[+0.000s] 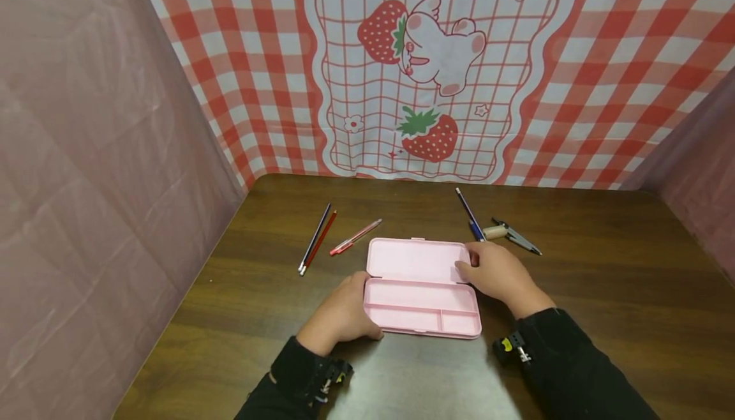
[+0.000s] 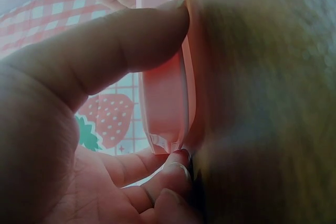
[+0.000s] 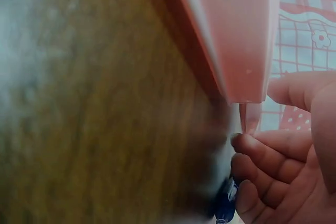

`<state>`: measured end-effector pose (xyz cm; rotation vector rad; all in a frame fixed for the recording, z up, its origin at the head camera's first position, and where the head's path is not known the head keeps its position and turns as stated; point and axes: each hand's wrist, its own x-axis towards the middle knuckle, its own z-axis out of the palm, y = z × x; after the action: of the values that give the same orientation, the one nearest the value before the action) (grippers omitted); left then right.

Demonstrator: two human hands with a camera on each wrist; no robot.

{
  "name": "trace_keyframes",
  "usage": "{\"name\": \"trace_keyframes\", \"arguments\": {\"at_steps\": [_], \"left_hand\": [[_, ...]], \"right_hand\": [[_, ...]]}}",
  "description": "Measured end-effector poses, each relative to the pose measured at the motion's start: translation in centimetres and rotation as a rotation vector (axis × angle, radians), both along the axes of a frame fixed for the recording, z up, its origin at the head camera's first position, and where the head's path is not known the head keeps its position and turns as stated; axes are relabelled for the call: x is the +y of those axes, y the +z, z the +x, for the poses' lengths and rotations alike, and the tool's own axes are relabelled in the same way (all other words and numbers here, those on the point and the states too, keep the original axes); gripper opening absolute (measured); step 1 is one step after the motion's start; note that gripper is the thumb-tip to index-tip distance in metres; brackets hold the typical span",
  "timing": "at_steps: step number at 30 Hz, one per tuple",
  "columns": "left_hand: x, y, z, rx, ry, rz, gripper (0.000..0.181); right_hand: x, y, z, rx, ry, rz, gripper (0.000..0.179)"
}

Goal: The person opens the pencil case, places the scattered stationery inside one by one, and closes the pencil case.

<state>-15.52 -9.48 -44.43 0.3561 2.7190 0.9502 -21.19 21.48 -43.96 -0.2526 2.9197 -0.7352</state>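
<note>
A pink pencil case [image 1: 402, 293] lies open on the wooden table, its divided base nearer the person and its lid [image 1: 416, 260] folded back behind it. At the base's left end, my left hand [image 1: 341, 315] grips it, the thumb along the front side and fingers at the back corner, as the left wrist view shows. My right hand [image 1: 499, 273] pinches the lid's right edge, thumb over the inner face and fingers beneath. In the right wrist view, a blue object [image 3: 226, 203] sits close to those fingertips. No items show in the case's compartments.
Left of the case lie a dark pencil [image 1: 314, 236], a red pencil [image 1: 319, 241] and a pinkish-red pen [image 1: 356, 237]. Behind the right hand are a white-tipped blue stick [image 1: 467, 206], a beige stub [image 1: 495, 232] and a metal compass [image 1: 522, 240]. A checked cloth [image 1: 275, 75] hangs behind.
</note>
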Motion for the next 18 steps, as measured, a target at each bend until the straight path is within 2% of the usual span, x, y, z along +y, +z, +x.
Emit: {"name": "trace_keyframes", "arguments": {"at_steps": [11,18], "left_hand": [[-0.05,0.10,-0.01,-0.002,0.005,0.002,0.099],[-0.06,0.06,-0.08,-0.006,0.002,0.009,0.098]], "right_hand": [[-0.05,0.12,-0.35,-0.065,0.033,0.058,0.043],[0.02,0.44,0.13,-0.060,0.010,0.022,0.045]]}}
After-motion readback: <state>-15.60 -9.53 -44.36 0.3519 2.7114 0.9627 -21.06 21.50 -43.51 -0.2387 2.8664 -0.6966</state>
